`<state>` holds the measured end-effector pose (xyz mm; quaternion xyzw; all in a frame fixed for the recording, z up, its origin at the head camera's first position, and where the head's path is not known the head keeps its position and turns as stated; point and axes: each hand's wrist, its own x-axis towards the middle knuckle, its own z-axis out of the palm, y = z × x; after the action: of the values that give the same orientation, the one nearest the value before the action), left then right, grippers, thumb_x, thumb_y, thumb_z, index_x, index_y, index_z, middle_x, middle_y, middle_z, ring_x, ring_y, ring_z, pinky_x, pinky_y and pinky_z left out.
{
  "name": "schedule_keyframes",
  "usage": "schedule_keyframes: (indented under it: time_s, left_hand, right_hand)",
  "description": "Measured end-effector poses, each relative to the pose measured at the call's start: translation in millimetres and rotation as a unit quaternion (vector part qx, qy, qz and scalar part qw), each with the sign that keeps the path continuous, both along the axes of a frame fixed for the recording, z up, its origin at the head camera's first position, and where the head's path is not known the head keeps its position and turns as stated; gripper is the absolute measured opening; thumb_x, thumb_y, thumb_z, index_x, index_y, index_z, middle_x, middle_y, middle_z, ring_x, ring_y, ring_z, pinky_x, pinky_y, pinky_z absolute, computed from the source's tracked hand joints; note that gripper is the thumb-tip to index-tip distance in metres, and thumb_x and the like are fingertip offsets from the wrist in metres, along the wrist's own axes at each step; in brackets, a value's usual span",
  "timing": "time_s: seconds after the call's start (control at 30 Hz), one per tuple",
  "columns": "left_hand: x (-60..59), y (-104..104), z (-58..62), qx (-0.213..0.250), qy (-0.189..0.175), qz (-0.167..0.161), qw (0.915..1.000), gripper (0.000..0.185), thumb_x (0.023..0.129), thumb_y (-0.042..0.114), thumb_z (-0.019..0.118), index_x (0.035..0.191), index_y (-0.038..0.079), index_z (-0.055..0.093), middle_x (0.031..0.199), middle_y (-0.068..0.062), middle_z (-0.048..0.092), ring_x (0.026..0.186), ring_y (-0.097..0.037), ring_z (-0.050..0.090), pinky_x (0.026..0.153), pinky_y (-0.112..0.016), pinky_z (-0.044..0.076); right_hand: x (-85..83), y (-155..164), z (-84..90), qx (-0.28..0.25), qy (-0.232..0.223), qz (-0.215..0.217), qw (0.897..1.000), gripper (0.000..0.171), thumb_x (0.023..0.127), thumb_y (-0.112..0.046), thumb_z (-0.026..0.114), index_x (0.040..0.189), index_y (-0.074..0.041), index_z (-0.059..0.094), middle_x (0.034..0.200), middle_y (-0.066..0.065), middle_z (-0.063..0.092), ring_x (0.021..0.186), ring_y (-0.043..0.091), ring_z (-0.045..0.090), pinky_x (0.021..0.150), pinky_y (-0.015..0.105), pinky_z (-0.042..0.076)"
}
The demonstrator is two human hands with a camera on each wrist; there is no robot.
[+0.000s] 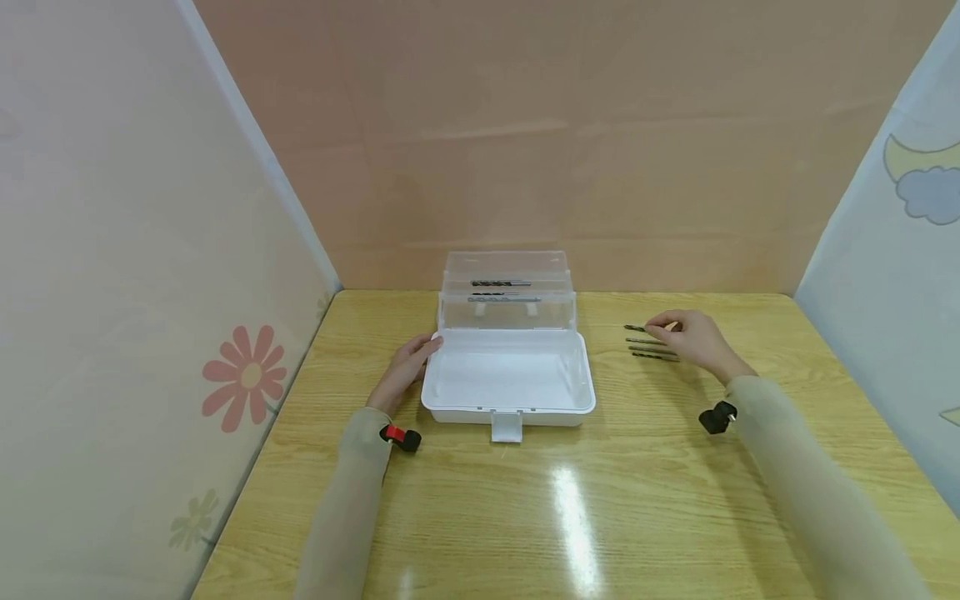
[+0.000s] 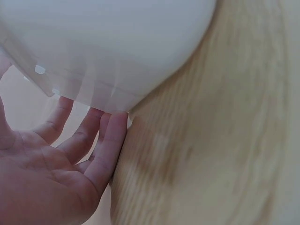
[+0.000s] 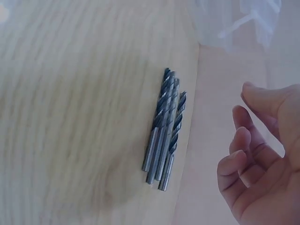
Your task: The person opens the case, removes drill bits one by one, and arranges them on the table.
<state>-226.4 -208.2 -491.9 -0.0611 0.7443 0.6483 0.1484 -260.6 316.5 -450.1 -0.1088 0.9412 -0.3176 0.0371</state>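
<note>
Three drill bits (image 3: 163, 136) lay side by side on the table (image 1: 675, 500), right of the open white box (image 1: 508, 379), long axes running left-right. The right hand (image 1: 693, 340) hovered over them, fingers (image 3: 236, 157) loosely curled, seemingly gripping nothing. The left hand (image 1: 406, 368) rested straight fingers (image 2: 105, 145) against the box's left wall.

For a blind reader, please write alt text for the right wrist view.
Three drill bits lie side by side, touching, on a wooden table. The right hand hovers beside them, fingers loosely curled, holding nothing. A blurred clear plastic box shows at the top edge.
</note>
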Motion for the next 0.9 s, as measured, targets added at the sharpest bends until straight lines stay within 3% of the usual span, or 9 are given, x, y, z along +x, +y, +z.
schedule_keyframes:
  time_s: [0.33,0.57,0.9]
  left_hand:
    - [-0.4,0,-2.1,-0.005,0.002,-0.004,1.0000,0.079,0.103,0.060,0.062,0.162,0.010,0.042,0.160,-0.014,0.051,0.141,-0.031,0.055,0.118,-0.048,0.048]
    - [0.0,0,-2.3,-0.003,0.001,-0.004,1.0000,0.078,0.103,0.058,0.063,0.161,0.010,0.043,0.161,-0.013,0.050,0.143,-0.031,0.053,0.120,-0.049,0.046]
    - [-1.4,-1,-3.4,-0.003,0.002,-0.003,1.0000,0.077,0.104,0.058,0.062,0.161,0.010,0.044,0.161,-0.014,0.051,0.143,-0.031,0.054,0.120,-0.050,0.046]
  right_hand:
    - [-11.4,-24,26.0,-0.006,-0.016,0.010,1.000,0.052,0.110,-0.047,0.057,0.139,-0.005,0.067,0.137,0.021,0.067,0.106,0.036,0.064,0.079,0.036,0.053]
    - [-23.0,-50,45.1,-0.022,-0.024,0.019,0.999,0.055,0.108,-0.052,0.057,0.140,-0.008,0.068,0.135,0.020,0.070,0.104,0.030,0.066,0.076,0.034,0.054]
    - [-32.2,-89,65.6,-0.040,-0.007,0.028,0.999,0.044,0.108,-0.042,0.062,0.133,-0.008,0.072,0.131,0.018,0.070,0.109,0.033,0.065,0.082,0.036,0.051]
